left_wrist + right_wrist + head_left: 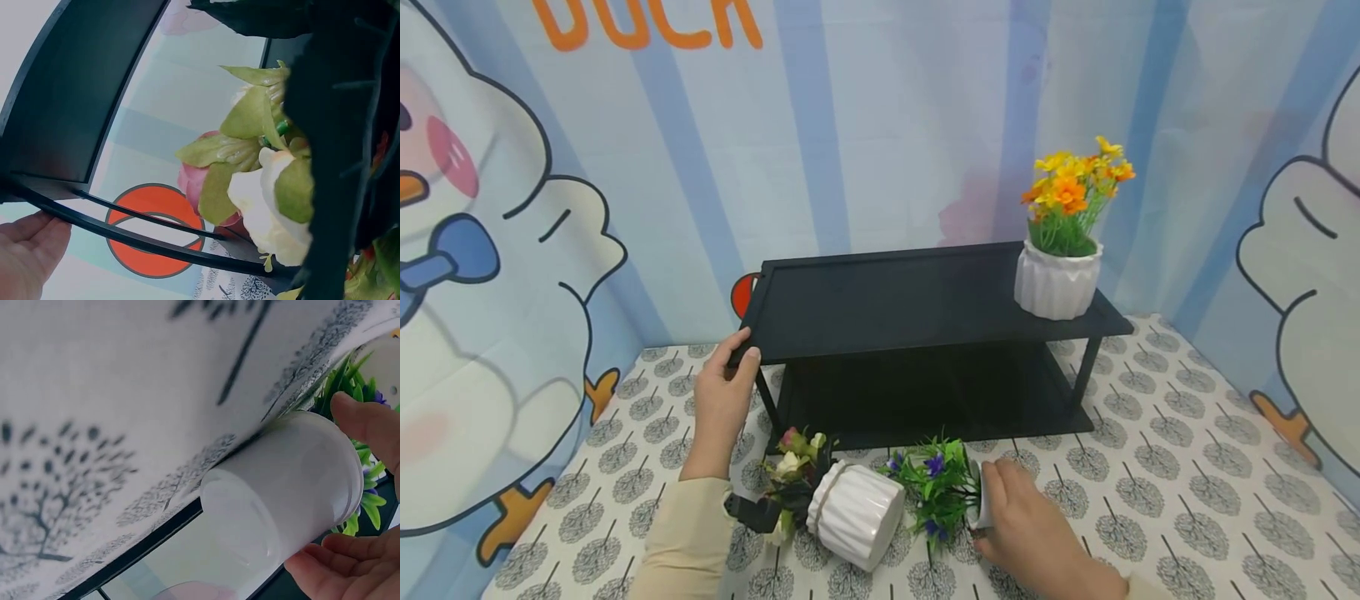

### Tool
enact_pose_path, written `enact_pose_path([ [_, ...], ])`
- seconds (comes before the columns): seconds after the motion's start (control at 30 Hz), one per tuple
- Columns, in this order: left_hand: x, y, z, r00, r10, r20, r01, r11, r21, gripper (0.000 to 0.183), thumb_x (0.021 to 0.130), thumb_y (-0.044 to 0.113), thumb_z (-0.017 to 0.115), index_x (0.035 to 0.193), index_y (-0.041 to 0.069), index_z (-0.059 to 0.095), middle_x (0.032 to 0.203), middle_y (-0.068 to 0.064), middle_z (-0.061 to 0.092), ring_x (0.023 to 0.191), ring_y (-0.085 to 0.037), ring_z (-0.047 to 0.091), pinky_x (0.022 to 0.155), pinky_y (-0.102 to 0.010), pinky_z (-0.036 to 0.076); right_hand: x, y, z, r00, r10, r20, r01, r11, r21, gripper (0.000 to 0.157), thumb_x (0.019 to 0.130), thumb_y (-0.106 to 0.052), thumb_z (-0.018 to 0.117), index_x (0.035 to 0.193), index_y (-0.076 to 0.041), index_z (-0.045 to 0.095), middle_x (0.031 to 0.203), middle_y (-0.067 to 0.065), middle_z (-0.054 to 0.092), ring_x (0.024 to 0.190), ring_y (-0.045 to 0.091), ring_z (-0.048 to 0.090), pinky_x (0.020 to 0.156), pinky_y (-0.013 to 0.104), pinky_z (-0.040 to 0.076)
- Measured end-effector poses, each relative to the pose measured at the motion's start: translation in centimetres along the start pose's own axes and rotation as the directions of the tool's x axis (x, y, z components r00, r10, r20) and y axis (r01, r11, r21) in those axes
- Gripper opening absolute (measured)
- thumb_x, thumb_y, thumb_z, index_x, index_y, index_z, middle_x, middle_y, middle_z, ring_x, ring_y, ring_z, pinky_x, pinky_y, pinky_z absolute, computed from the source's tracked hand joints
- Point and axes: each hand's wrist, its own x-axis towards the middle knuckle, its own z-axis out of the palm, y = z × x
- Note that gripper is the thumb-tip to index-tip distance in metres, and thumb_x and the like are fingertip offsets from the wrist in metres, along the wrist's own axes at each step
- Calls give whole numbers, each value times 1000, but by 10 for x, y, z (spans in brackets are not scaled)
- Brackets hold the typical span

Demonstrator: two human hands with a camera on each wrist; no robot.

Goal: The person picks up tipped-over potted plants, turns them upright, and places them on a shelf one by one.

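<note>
A black two-tier shelf [880, 304] stands at the middle of the table. My left hand [724, 400] holds its upper board at the front left corner; in the left wrist view, the fingertips [53, 234] meet the black rim. My right hand [1030, 521] grips a small white flowerpot [281, 481] lying on its side, thumb and fingers on opposite sides of it. Green leaves with purple flowers [934, 483] spill from this pot to the left. Between my hands, a ribbed white flowerpot [859, 512] lies tipped over, its cream and pink flowers [793, 458] pointing left.
A white pot [1058, 282] of yellow and orange flowers [1071, 187] stands upright on the shelf's right end. The lower board [917, 396] sits on a tree-patterned tablecloth [1150, 500]. Behind hangs a striped backdrop [895, 125] with cartoon ducks.
</note>
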Motion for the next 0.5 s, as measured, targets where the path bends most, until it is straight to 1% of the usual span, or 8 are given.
enact_pose_path([
  [0.07,0,0,0,1000,-1,0,1,1000,4,47,94,42,49,138,24,46,142,-8,42,119,-29,51,91,-47,42,0,0,2,999,-30,-37,28,999,-44,84,45,-27,86,111,13,51,103,23,54,97,36,56,82,39,50],
  [0.17,0,0,1,1000,-4,-2,4,1000,7,48,94,43,48,138,25,46,141,-8,42,118,-29,51,91,-47,42,0,0,4,998,-43,-51,40,997,-70,82,46,-25,83,110,13,50,103,24,53,97,37,55,85,40,49],
  [0.33,0,0,1,1000,1,-6,-1,1000,6,47,94,43,48,138,24,46,141,-9,43,117,-29,51,88,-45,43,1,-1,5,1000,-28,-13,27,997,-67,76,52,-23,81,111,14,50,102,24,53,96,37,55,87,41,48],
  [0.5,0,0,1,1000,4,-10,-4,1000,4,47,94,42,48,138,24,46,141,-9,43,117,-29,52,87,-44,43,1,-1,6,1000,-19,19,20,997,-71,73,55,-20,83,111,14,50,102,24,53,96,37,55,86,40,48],
])
